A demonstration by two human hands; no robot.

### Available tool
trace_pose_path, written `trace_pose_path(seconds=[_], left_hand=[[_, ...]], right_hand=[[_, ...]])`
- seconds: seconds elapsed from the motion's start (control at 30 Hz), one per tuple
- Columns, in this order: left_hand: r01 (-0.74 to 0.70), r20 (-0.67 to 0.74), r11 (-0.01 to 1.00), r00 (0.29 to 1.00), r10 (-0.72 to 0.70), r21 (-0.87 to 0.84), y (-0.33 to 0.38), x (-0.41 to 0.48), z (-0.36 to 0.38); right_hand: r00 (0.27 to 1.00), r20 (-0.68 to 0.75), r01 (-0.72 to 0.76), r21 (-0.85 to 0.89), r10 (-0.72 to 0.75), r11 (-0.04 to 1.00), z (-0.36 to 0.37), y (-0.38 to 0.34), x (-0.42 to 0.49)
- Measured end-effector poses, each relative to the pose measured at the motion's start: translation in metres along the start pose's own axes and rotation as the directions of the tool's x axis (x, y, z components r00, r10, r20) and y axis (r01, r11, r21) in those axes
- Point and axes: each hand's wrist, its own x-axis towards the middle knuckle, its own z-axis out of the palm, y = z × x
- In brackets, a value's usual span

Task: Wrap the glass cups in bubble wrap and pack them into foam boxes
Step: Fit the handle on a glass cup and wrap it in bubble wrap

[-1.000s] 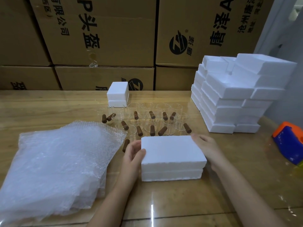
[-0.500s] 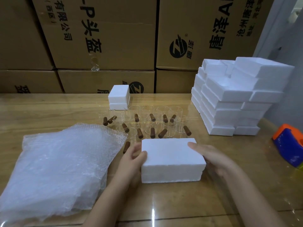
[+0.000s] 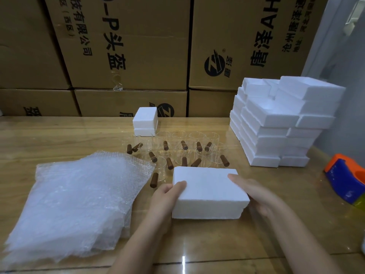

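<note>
You've got one foam box [image 3: 209, 192] right in front of you on the tabletop [image 3: 256, 244], near the front edge. Its lid is on, seam showing along the side, so there's no telling what's inside. Its long axis runs left to right, turned just a little.

Your left hand [image 3: 166, 196] grips the left end with the thumb over the top edge. Your right hand [image 3: 256, 196] holds the right end, thumb lying along the top.

Just behind the box are the glass cups [image 3: 177, 149]. I count twelve brown handles, pointing every which way.

The bubble wrap [image 3: 79, 194] is one loose pile on the left. One more closed foam box [image 3: 145, 120] sits behind the cups. On the right is a big stack of foam boxes [image 3: 276, 125], too overlapped to count. A tape dispenser [image 3: 345, 178] sits at the far right.
</note>
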Motion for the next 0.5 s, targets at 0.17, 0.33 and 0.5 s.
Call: trace_pose_path(seconds=[0.17,0.33,0.5], left_hand=[[-0.101,0.027,0.995,0.995,0.101,0.004,0.014,-0.006,-0.007],[-0.285,0.218,0.956,0.939,0.265,0.066,0.036,-0.018,-0.018],[-0.359,0.368,0.861,0.903,0.223,0.359,0.077,-0.037,-0.03]], right_hand=[[0.986,0.092,0.122,0.184,-0.14,0.975,-0.008,0.008,-0.011],[0.916,0.146,0.285,0.415,-0.373,0.864,-0.021,0.003,-0.011],[0.831,0.198,0.417,0.398,-0.52,0.817,-0.03,-0.018,-0.009]])
